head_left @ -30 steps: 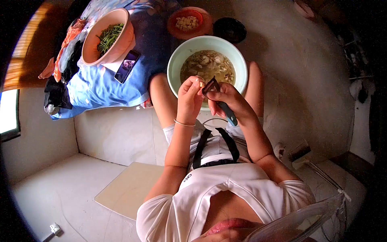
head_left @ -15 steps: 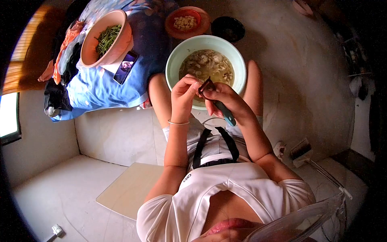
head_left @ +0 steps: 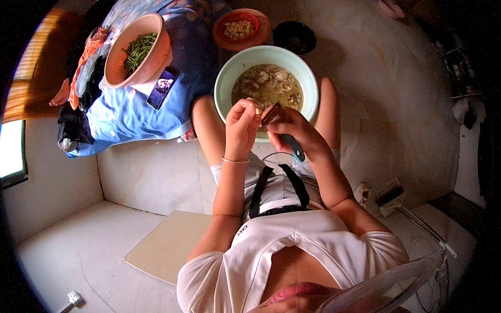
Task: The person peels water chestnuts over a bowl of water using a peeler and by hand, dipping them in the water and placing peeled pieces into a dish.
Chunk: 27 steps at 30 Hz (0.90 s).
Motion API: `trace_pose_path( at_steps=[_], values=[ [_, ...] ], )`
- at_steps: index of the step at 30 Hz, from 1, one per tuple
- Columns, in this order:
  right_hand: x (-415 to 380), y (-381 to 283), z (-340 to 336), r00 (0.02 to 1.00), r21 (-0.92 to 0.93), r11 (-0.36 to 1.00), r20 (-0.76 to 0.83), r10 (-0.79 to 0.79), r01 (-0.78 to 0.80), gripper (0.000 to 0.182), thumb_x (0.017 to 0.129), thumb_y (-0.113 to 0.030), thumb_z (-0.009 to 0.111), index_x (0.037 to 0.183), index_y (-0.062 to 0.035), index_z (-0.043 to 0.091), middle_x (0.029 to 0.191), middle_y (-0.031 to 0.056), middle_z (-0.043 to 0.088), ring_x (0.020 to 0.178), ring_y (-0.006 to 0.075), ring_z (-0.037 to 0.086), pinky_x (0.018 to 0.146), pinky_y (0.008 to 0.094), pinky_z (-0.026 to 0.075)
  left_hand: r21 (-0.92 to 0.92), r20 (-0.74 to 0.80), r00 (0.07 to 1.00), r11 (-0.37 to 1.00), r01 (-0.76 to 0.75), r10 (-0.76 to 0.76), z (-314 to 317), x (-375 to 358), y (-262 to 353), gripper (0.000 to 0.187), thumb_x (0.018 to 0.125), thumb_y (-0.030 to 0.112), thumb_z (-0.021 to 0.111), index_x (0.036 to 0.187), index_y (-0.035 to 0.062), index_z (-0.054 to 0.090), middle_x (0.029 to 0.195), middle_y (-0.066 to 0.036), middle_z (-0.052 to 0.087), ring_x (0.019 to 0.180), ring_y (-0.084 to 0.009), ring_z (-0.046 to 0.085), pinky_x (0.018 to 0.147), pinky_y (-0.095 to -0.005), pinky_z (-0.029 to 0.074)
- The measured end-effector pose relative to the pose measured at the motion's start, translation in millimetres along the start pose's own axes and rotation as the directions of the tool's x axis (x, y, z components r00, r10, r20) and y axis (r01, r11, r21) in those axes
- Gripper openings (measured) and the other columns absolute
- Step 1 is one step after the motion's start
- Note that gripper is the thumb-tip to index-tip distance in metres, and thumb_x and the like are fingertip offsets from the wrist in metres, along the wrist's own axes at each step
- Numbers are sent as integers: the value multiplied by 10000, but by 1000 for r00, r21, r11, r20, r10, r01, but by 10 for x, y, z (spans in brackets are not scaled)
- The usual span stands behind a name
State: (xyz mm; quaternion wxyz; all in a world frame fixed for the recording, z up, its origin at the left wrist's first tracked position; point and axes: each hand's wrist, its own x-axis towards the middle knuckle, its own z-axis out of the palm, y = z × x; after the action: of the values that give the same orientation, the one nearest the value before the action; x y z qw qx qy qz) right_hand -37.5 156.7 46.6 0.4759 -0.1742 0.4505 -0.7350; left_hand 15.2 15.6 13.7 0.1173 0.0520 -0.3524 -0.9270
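Observation:
A pale green basin [head_left: 222, 78] with cloudy liquid and floating whitish pieces [head_left: 271, 78] stands between the knees. Above its near rim, my left hand [head_left: 242, 122] pinches a small pale piece [head_left: 254, 107] between thumb and fingertips. My right hand [head_left: 297, 128] is wrapped round a knife with a teal handle [head_left: 293, 147], its short dark blade [head_left: 270, 113] pointing up beside the left fingertips. Beyond the basin, a red bowl [head_left: 254, 20] of pale pieces sits in a larger reddish basin [head_left: 263, 36].
A pink basin [head_left: 114, 73] of green beans and a phone [head_left: 162, 87] rest on blue cloth [head_left: 115, 122] at the left. A black bowl [head_left: 295, 37] is beyond the green basin. A beige board [head_left: 169, 242] lies lower left; a brush [head_left: 389, 194] is at right.
My left hand has shifted slightly to the right. The blade in my right hand has turned, showing more of its flat side, and the right fingers have changed position on it.

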Motion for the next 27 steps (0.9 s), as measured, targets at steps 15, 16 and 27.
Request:
trace_pose_path(
  at_steps=[15,16,27],
  values=[
    [163,104,7,892,-196,917,-235,-387,347,302,834,-139,551,1056,12,415,689,41,557,455,67,478,388,192,372,344,14,992,932,-119,121,23,-11,34,52,838,23,550,805,-15,536,814,-36,499,678,-93,473,617,-205,383],
    [163,101,6,891,-199,916,-232,-389,348,298,833,-131,546,1060,10,414,691,43,558,460,70,481,389,194,376,343,14,993,932,-118,120,20,-8,29,52,838,23,550,805,-15,536,814,-36,499,678,-93,473,617,-205,383],
    [150,71,25,879,-164,911,-245,-409,378,321,817,-91,527,1096,0,396,705,41,542,478,76,484,395,200,383,36,-2,992,992,123,-123,-5,-9,-28,64,850,63,539,854,-1,537,799,-30,524,694,-103,495,625,-220,409]
  ],
)
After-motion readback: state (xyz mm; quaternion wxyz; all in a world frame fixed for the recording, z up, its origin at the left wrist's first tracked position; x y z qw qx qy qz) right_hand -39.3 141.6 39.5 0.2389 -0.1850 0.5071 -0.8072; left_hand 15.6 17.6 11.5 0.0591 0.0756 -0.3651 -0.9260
